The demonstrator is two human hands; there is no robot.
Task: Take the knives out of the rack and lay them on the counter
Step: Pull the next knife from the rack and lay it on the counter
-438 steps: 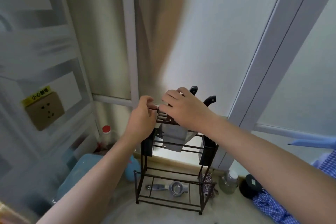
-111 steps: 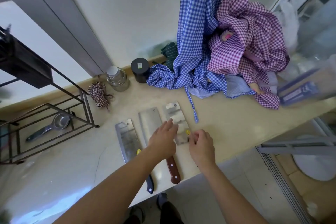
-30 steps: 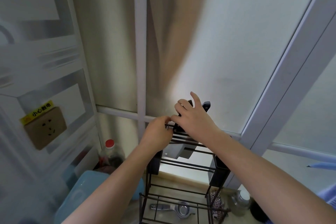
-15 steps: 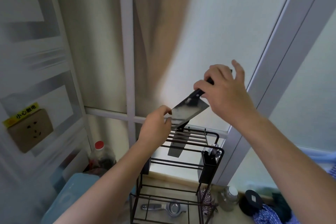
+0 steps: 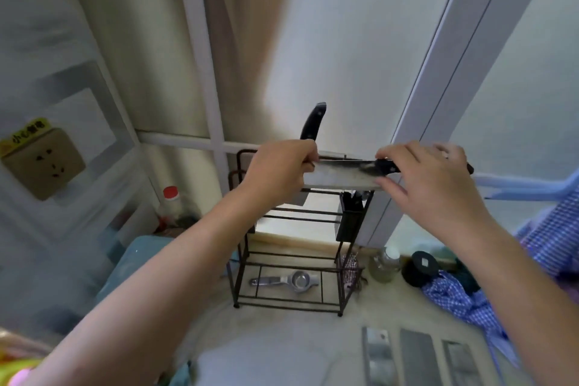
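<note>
I hold a cleaver [image 5: 341,177] level in the air just above the black wire rack [image 5: 294,257]. My right hand [image 5: 429,178] grips its black handle and my left hand [image 5: 279,169] pinches the far end of the blade. Another knife with a black handle [image 5: 313,121] still stands upright in the rack's top, behind my left hand. Three cleavers [image 5: 416,354] lie side by side on the pale counter [image 5: 282,351] at the lower right, only their blades in view.
A metal squeezer [image 5: 286,279] lies on the rack's bottom shelf. A glass jar [image 5: 384,263], a black jar [image 5: 419,268] and checked cloth [image 5: 463,301] sit right of the rack. A red-capped bottle [image 5: 170,204] and a blue bin [image 5: 134,263] are to its left.
The cleaver has come fully out of the rack and been turned from tilted to level. Both hands have dropped and moved right with it, and the view has tipped down to the counter.
</note>
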